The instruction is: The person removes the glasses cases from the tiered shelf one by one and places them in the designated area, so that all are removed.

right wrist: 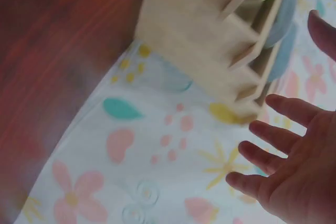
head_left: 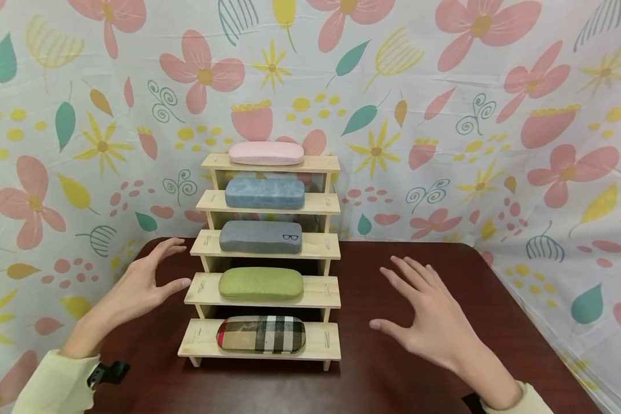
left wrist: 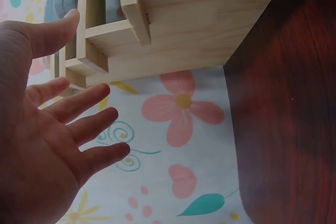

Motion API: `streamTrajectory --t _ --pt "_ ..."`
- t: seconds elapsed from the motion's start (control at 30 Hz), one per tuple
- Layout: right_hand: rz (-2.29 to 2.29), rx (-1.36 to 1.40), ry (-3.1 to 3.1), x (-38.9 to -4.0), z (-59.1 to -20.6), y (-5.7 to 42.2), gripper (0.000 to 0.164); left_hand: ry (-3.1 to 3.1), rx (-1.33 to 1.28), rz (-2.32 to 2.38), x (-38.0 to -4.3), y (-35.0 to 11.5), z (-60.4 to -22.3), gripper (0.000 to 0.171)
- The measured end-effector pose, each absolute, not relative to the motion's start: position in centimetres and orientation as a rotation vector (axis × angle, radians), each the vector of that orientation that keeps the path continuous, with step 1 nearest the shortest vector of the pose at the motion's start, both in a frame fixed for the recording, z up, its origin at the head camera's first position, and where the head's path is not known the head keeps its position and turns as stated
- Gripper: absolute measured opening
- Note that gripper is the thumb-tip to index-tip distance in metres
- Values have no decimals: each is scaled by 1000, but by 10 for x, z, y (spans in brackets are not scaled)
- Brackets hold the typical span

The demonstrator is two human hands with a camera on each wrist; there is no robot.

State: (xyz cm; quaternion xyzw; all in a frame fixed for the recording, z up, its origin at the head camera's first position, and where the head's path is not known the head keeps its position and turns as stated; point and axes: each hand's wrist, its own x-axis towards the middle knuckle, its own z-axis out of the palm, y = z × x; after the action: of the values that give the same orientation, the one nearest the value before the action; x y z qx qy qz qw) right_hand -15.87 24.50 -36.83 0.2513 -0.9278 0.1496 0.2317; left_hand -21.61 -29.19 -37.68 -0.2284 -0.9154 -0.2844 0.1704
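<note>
A wooden stepped rack (head_left: 191, 346) stands on the dark table, one glasses case lying on each tier. From the top come a pink case (head_left: 266, 153), a marbled blue case (head_left: 264, 193), a grey-blue case (head_left: 260, 237) with a small glasses mark, a green case (head_left: 261, 284) and a plaid case (head_left: 261, 334). Left of the rack my left hand (head_left: 144, 280) hovers with fingers spread, its thumb near the green case's tier. My right hand (head_left: 433, 315) hangs in the air to the right, fingers spread and well apart from the rack. Neither holds anything.
The dark red-brown table (head_left: 393, 379) reaches back to a hanging cloth (head_left: 393, 190) printed with flowers and leaves, which also runs along both sides. A black strap (head_left: 108, 372) sits at the left wrist, by the pale sleeve.
</note>
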Motion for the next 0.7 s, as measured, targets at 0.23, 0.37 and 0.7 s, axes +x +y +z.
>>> streamTrajectory --t 0.23,0.37,0.7 --pt "665 715 -2602 -144 -370 219 78 -2616 -663 -897 -219 -289 -380 83" --pt "829 764 -2602 -139 -375 203 81 -2586 -694 -959 -222 -287 -383 84" --pt "1070 947 -2636 -138 -396 166 69 -2601 -743 -1121 -229 -285 -389 89"
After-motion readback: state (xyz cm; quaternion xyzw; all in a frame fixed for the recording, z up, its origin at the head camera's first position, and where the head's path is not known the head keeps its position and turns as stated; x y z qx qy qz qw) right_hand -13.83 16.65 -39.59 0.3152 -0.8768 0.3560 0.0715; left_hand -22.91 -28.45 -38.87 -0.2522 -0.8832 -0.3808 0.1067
